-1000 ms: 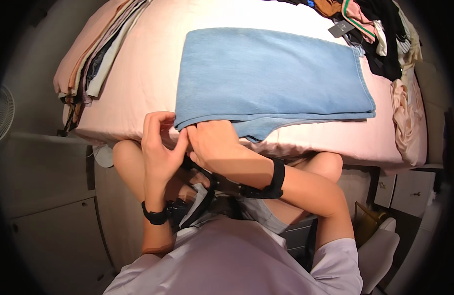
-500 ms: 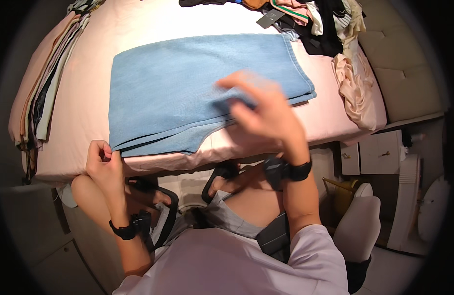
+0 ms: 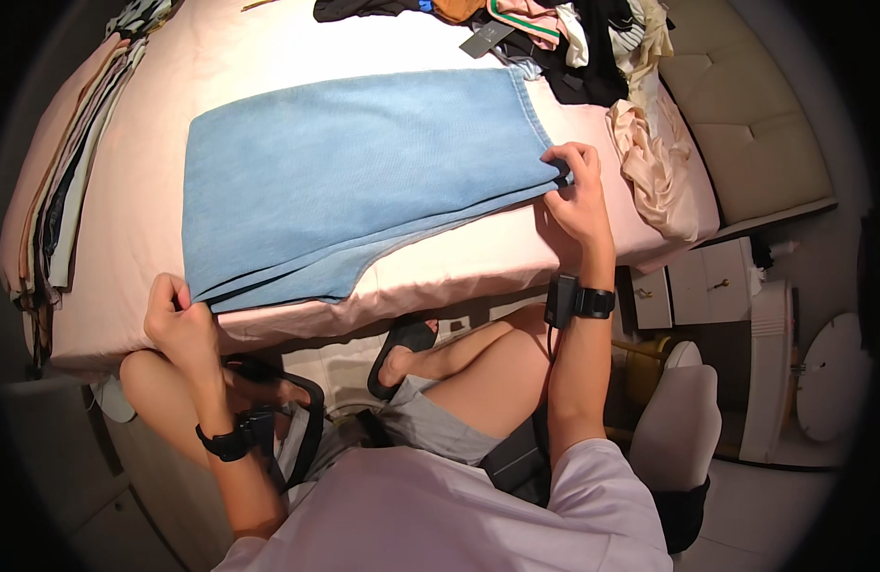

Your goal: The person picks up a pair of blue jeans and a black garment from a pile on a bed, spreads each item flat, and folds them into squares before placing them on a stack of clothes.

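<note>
A pair of light blue jeans (image 3: 364, 162) lies folded flat on the pink sheet of the bed (image 3: 268, 336). Its stitched hem is at the right end, and a curved edge runs along the near left side. My left hand (image 3: 184, 319) pinches the near left corner of the denim. At the opposite end, my right hand (image 3: 581, 191) grips the near right corner, with thumb below and fingers over the hem. A black band circles each of my wrists.
Several folded garments (image 3: 73, 181) hang in a row at the bed's left side. A heap of mixed clothes (image 3: 583, 67) lies at the far right, near a crumpled pale pink cloth (image 3: 654, 176) and a padded headboard (image 3: 745, 133). White drawers (image 3: 707, 281) stand right of the bed.
My right hand has swept right, from over the middle of the jeans to their right corner, and closed on it. My left hand keeps its pinch; the whole view has shifted slightly.
</note>
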### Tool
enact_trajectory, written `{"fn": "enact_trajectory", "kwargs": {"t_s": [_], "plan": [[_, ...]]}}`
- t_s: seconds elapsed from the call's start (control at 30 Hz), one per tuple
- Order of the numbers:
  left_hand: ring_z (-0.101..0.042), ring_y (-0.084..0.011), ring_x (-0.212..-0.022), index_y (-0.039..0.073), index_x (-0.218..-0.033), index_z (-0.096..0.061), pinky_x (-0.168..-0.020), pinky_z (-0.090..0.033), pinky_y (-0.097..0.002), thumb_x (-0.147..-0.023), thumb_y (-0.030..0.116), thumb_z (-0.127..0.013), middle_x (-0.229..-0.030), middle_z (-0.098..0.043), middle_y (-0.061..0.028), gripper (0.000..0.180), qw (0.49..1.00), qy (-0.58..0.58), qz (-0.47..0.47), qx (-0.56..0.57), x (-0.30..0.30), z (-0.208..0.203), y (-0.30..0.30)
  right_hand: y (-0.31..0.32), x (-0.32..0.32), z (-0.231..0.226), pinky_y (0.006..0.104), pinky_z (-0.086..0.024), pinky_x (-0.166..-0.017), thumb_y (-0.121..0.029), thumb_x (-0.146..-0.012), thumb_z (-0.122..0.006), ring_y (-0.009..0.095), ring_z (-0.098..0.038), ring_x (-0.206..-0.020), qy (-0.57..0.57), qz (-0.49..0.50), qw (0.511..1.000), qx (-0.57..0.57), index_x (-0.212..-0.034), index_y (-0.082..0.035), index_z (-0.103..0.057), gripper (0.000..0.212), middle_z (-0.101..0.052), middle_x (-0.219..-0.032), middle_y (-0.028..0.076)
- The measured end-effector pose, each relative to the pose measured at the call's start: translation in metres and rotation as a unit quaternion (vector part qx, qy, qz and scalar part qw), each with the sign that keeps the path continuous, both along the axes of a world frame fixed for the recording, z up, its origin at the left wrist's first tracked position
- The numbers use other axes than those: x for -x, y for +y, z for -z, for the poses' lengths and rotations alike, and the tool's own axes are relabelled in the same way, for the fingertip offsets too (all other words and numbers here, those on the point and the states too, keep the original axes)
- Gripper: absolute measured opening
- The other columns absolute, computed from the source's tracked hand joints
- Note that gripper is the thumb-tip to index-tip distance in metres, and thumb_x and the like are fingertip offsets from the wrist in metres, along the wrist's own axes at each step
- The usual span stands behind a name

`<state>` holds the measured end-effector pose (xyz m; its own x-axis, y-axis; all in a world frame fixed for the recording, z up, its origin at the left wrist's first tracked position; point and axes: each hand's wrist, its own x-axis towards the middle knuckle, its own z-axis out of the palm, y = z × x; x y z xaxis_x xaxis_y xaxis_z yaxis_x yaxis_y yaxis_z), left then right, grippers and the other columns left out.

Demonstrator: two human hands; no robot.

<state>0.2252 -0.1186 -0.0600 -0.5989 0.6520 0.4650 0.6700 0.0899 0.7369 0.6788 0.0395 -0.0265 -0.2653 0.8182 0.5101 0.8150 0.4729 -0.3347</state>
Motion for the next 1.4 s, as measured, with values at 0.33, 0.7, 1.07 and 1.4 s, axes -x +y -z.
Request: {"fn": "enact_trajectory", "kwargs": {"t_s": [0.33,0.7,1.07,1.4], "plan": [[-0.033,-0.0185,-0.062,0.000,-0.077,-0.042,-0.055,-0.032,-0.0279,-0.056,-0.019,-0.039,-0.070,-0.035,-0.0075,0.028,0.998,0.022,0.046,-0.037,-0.001,-0.002,0.006,-0.001,0.005,-0.004,0.0332,-0.048,-0.085,0.004,-0.070,-0.060,0.025,-0.055,-0.098,0.052,-0.001,0.998,-0.025,-0.099,-0.007,-0.071,0.033,-0.053,-0.102,0.011],[-0.030,-0.0216,-0.058,0.001,-0.071,-0.038,-0.052,-0.029,-0.0316,-0.055,-0.016,-0.039,-0.068,-0.032,-0.0096,0.024,0.996,0.071,0.047,-0.017,-0.007,-0.002,-0.001,-0.010,-0.008,0.001,0.0270,-0.053,-0.069,0.017,-0.071,-0.060,0.020,-0.067,-0.081,0.097,0.068,0.993,-0.002,-0.093,-0.003,-0.072,0.032,-0.068,-0.106,0.007],[-0.037,-0.0289,-0.065,-0.001,-0.081,-0.040,-0.059,-0.038,-0.0329,-0.057,-0.018,-0.040,-0.078,-0.036,-0.0138,0.029,0.993,0.059,0.100,-0.013,-0.004,-0.012,-0.005,0.003,-0.002,0.005,0.0251,-0.042,-0.076,-0.028,-0.091,-0.068,0.011,-0.051,-0.090,0.440,0.085,0.861,0.239,-0.125,-0.003,-0.056,0.044,-0.058,-0.114,0.008],[-0.053,-0.0320,-0.093,0.000,-0.115,-0.054,-0.086,-0.046,-0.0363,-0.071,-0.004,-0.058,-0.100,-0.051,-0.0184,0.045,0.926,0.212,0.241,0.197,0.052,-0.052,-0.011,0.005,0.013,-0.004,0.0282,-0.049,-0.082,-0.013,-0.077,-0.082,0.018,-0.062,-0.092,0.434,0.116,0.831,0.328,-0.126,0.005,-0.052,0.060,-0.065,-0.101,0.015]]}}
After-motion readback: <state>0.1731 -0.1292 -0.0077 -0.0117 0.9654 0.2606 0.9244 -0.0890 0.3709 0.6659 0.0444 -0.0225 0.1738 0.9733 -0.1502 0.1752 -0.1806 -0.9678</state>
